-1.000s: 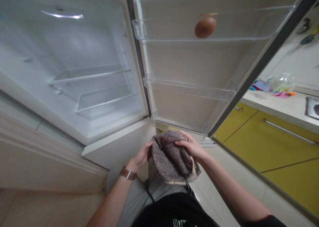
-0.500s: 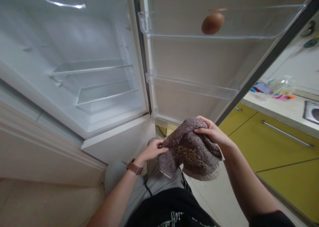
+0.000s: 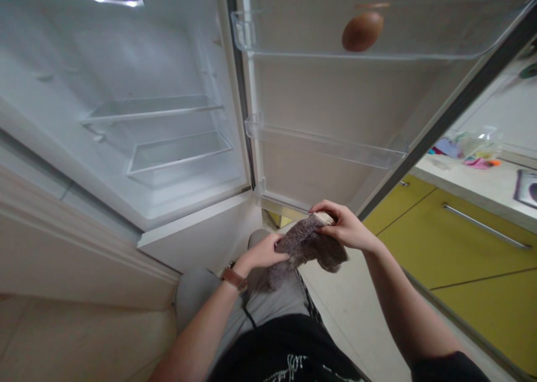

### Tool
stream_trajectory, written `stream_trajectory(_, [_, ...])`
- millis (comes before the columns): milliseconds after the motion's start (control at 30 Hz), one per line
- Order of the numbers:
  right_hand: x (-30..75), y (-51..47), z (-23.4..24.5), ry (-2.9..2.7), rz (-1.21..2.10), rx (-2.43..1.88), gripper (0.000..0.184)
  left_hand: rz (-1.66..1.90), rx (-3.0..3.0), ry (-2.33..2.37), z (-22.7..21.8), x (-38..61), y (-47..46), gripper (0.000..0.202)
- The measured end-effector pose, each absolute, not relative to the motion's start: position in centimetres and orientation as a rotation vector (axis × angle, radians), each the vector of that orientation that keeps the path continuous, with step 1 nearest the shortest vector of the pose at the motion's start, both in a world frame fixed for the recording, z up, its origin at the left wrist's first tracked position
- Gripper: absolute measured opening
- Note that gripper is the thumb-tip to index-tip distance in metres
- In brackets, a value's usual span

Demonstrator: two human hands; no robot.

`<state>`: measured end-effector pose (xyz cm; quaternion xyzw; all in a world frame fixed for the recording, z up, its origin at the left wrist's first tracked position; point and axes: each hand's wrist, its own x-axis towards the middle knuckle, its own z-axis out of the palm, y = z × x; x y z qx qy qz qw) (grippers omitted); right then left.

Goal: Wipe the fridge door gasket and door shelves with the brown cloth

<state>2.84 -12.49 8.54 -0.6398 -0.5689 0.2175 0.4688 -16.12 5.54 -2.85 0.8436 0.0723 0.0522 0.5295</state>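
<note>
Both my hands grip a brown-grey cloth [image 3: 305, 246] in front of my waist, below the open fridge door. My left hand [image 3: 263, 251], with a brown watch at the wrist, pinches the cloth's left end. My right hand [image 3: 343, 227] closes over its upper right end. The cloth is bunched into a narrow fold between them. Above, a brown egg [image 3: 362, 31] lies in the top door shelf [image 3: 293, 46] of the open fridge door.
The fridge interior [image 3: 126, 108] stands open at the left with bare glass shelves [image 3: 176, 152]. A second door shelf [image 3: 323, 147] sits lower. Yellow cabinets [image 3: 470, 242] and a countertop [image 3: 474, 180] with small colourful items are at the right. Light floor lies below.
The cloth was spread out between my hands and is now folded into a smaller bunch. My hands have drawn closer together and my right hand dropped slightly.
</note>
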Motion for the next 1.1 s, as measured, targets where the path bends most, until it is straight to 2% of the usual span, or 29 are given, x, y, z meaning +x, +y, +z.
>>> stream_trajectory(67, [3.1,-12.6,8.7,-1.386,0.490,-1.582,0.032,0.098,1.891,0.134,-3.3,-16.1,5.5,0.051])
stream_trajectory(167, [3.6,-13.0,8.8,-1.351,0.448,-1.588,0.036,0.078,1.724,0.080,-3.8,-16.5,5.5,0.078])
stream_trajectory(200, [3.7,-13.1,8.7,-1.341,0.445,-1.590,0.038,0.045,1.695,0.096,-4.0,-16.6,5.3,0.081])
stream_trajectory(333, [3.9,-13.2,8.4,-1.364,0.374,-1.680,0.037,-0.124,1.526,0.288,-5.1,-16.4,4.1,0.054])
stream_trajectory(400, [3.8,-13.1,8.4,-1.407,0.263,-1.773,0.033,-0.139,1.324,0.328,-5.6,-16.1,3.5,0.049])
stream_trajectory(533, [2.8,-12.9,8.2,-1.513,0.066,-1.882,0.030,-0.045,0.997,0.408,-5.9,-15.5,2.9,0.038])
stream_trajectory(633, [1.2,-12.9,7.1,-1.621,-0.061,-1.874,0.036,0.090,0.904,0.520,-5.5,-15.0,3.4,0.026])
stream_trajectory(700, [-0.1,-13.1,5.7,-1.681,-0.141,-1.847,0.039,0.164,0.829,0.529,-4.9,-14.8,4.3,0.028])
stream_trajectory(800, [-1.9,-13.4,3.0,-1.796,-0.285,-1.786,0.037,0.257,0.750,0.507,-3.3,-14.8,5.9,0.046])
stream_trajectory(933, [-4.4,-13.5,-0.3,-1.926,-0.454,-1.681,0.033,0.419,0.905,0.502,-0.5,-15.2,7.2,0.058])
stream_trajectory(1000, [-5.5,-13.4,-1.1,-2.011,-0.368,-1.647,0.032,0.466,1.039,0.488,0.8,-15.6,7.2,0.055])
stream_trajectory(1100, [-6.0,-13.2,-1.0,-2.052,-0.183,-1.484,0.046,0.436,1.234,0.435,2.4,-16.2,7.0,0.050])
